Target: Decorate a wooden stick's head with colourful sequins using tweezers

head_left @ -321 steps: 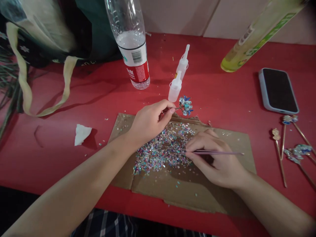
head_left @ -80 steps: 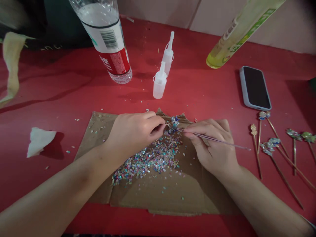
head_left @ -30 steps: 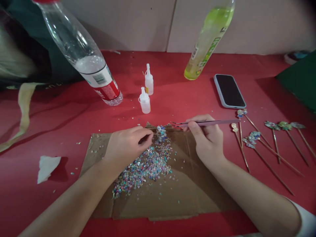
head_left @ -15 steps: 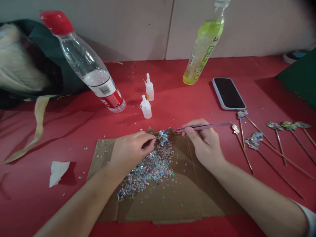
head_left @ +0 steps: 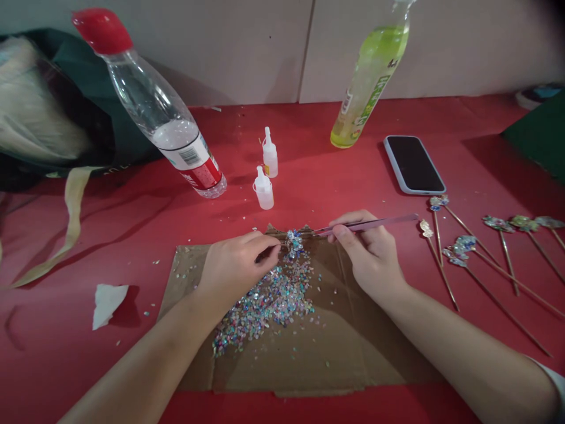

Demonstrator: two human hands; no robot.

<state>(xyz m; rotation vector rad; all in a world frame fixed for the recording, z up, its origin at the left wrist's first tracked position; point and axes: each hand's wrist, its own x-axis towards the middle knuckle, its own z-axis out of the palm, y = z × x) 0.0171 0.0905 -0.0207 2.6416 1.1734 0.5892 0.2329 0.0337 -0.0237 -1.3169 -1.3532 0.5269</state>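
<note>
One glittering ornament (head_left: 294, 243) sits just off the fingertips of the left hand (head_left: 238, 259), which appear to pinch its thin stem, mostly hidden. Thumb and fingers of the right hand (head_left: 374, 250) pinch the tweezers (head_left: 375, 224), whose tips point toward the left fingertips, just apart from the ornament; whether they grip anything is too small to tell. A slack left pinch could let the stem roll, dipping the ornament into the loose bits (head_left: 269, 306) scattered below those fingertips on the cardboard (head_left: 309, 365). A hasty tweezer jab might dislodge pieces. Reaching forward could topple the nearer dropper bottle (head_left: 265, 193) beyond the left fingers.
</note>
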